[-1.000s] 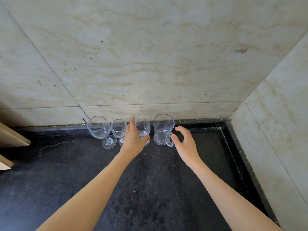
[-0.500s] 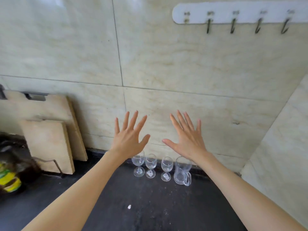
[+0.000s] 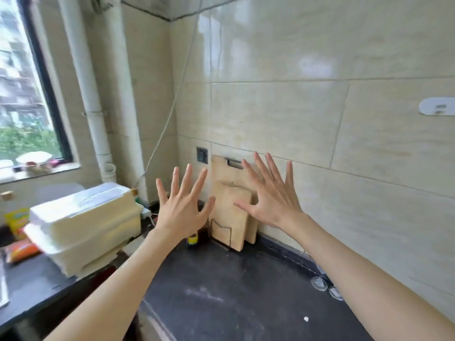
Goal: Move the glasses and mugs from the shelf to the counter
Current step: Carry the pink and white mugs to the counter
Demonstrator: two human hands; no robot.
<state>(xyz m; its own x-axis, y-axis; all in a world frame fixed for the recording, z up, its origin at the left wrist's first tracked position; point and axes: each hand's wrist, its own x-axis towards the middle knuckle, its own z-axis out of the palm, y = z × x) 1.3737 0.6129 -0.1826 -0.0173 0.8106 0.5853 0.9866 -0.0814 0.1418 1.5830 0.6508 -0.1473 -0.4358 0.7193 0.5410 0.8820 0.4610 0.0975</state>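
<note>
I had left hand (image 3: 183, 212) and right hand (image 3: 269, 201) splayed wide, holding nothing. Glass bases (image 3: 319, 283) sat on the counter (image 3: 234, 291), well right of the cutting boards (image 3: 230, 217), under my right forearm.

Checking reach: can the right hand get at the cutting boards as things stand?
Probably yes. The right hand is open, holds nothing and is raised in front of the cutting boards, with nothing visible between them.

Clear glass bases (image 3: 319, 283) stand on dark counter (image 3: 221, 291).
</note>
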